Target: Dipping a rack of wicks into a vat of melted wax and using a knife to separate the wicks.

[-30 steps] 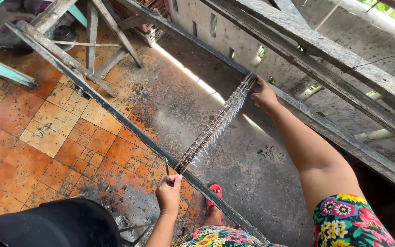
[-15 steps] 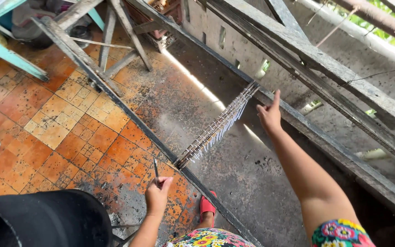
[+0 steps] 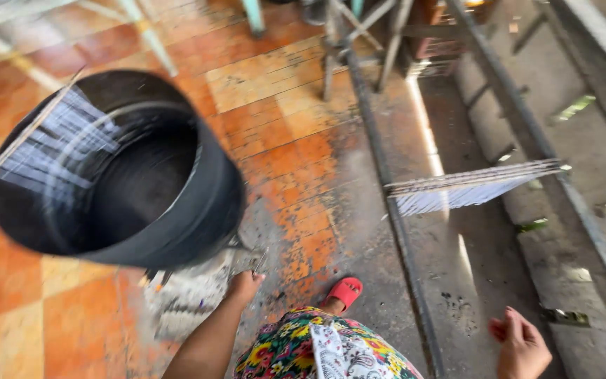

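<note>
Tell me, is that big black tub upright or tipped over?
Upright. The black tub stands on the orange tiled floor with its round mouth facing up. The inside looks dark; the picture is too blurred to tell what it holds.

Floor [image 3: 275, 91]: orange tiles, soot-stained toward the right.
Far left: pale table legs [image 3: 145, 31].
Light: a sunlit strip [image 3: 422, 119], right.

Single view, head-worn camera, looking steeply down past the wearer's floral clothing [image 3: 317, 351] onto the tiled floor [image 3: 275, 91]. Frame is motion-blurred. Black tub [image 3: 177, 210] sits close, at 9 to 10 o'clock; dark rails [image 3: 380, 154] run from 6 towards 12 o'clock; rack of thin rods [image 3: 471, 186] at 2 to 3 o'clock. Left hand [image 3: 243, 286] and right hand [image 3: 524, 347] enter from the bottom edge, near the lens. No second view to overlap.
</note>
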